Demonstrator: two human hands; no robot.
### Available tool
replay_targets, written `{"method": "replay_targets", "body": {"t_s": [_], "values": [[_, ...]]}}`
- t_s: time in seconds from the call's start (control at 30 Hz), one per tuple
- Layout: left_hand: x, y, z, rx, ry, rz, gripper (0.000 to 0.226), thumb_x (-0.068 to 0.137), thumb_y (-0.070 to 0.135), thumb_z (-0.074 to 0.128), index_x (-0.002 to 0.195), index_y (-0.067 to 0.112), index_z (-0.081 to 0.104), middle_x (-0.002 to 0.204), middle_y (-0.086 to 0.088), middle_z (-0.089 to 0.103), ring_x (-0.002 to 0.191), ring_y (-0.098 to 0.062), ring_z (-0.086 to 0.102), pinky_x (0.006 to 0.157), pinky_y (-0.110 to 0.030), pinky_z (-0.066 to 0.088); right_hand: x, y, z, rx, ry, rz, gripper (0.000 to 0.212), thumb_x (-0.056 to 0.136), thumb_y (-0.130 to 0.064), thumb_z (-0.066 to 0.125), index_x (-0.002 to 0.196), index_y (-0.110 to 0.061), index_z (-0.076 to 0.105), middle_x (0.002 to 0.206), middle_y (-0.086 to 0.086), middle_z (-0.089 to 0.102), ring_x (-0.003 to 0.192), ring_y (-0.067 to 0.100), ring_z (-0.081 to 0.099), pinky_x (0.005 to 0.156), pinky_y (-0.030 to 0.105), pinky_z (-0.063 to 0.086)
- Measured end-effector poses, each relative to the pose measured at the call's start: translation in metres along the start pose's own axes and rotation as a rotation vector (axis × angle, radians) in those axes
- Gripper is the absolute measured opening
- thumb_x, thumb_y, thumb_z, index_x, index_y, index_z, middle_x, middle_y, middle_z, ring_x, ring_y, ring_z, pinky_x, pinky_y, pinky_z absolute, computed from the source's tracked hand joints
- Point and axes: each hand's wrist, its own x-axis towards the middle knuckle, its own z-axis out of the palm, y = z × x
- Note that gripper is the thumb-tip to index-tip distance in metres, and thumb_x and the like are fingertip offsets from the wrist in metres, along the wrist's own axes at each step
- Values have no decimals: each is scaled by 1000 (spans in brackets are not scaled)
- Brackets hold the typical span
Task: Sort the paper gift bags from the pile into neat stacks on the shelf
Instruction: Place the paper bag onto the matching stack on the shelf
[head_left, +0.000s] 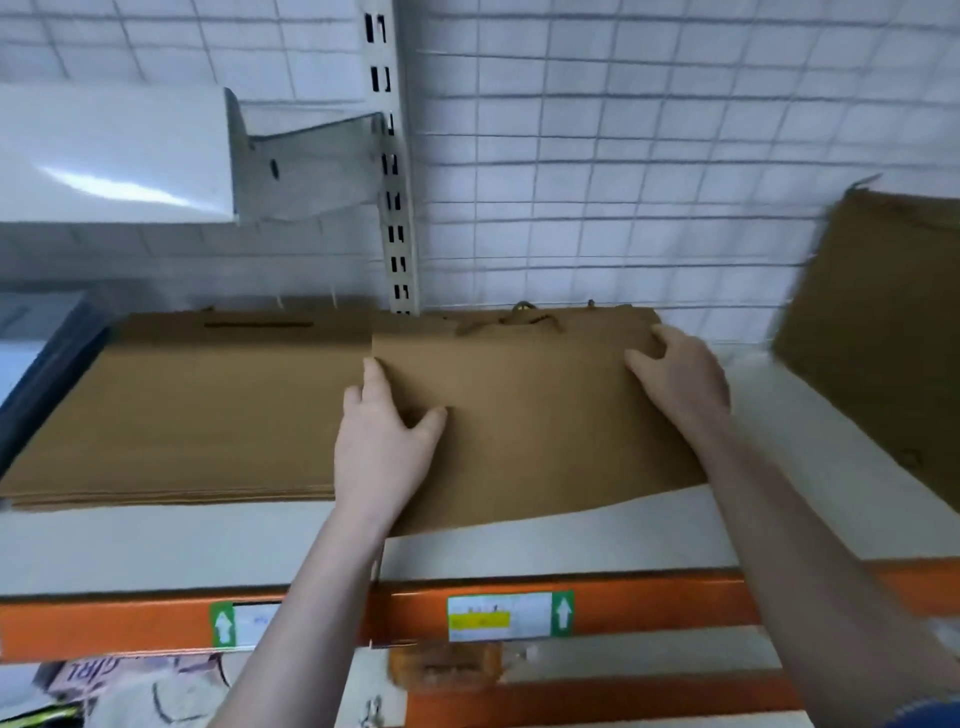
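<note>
A flat brown paper gift bag (524, 415) lies on the white shelf (597, 540), its long axis running left to right along the shelf, its handles at the back edge toward the wire grid wall (623, 156). The left hand (387, 447) presses on the bag's left edge, fingers straight and thumb spread; the right hand (680, 379) rests on its far right corner, fingers loosely bent. A stack of brown bags (176, 410) lies just left, partly under it; another bag (883, 332) leans at the shelf's right end.

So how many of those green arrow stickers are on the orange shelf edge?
2. One green arrow sticker sits left of the left forearm; the other green arrow sticker is beside the white-and-yellow label, between the arms. The arms may hide others.
</note>
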Motion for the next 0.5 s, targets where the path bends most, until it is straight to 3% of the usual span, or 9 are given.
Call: {"method": "replay_targets", "body": {"t_s": [0.13, 0.23, 0.37, 0.5], "values": [[19, 11, 19, 24, 22, 19, 82, 87, 32, 62, 150, 7, 16, 138, -17, 40, 128, -33, 37, 104, -34, 28, 25, 9, 1, 64, 16, -3, 35, 90, -24, 54, 123, -11, 57, 115, 13, 61, 95, 27, 55, 74, 30, 39], [33, 14, 34, 60, 15, 36, 80, 87, 29, 62, 149, 3, 18, 141, -19, 40, 128, -34, 36, 106, -34, 25, 43, 17, 5, 59, 35, 3, 34, 89, -25, 55, 120, -12, 59, 111, 13, 61, 96, 30, 57, 71, 30, 40], [47, 14, 51, 86, -10, 47, 80, 87, 28, 62, 149, 3, 18, 144, -17, 38, 132, -32, 33, 110, -35, 26, 59, 24, 17, 25, 43, 26, 41, 88, -29, 55, 126, -13, 56, 115, 17, 56, 103, 35, 55, 84, 39, 48], [61, 5, 65, 127, -36, 29, 79, 87, 30, 61, 148, 3, 19, 142, -18, 40, 131, -32, 36, 107, -39, 31, 64, 30, 28, -65, 66, 45, 46, 88, -33, 54, 130, -13, 53, 120, 19, 55, 113, 38, 49, 94, 43, 44]]}}
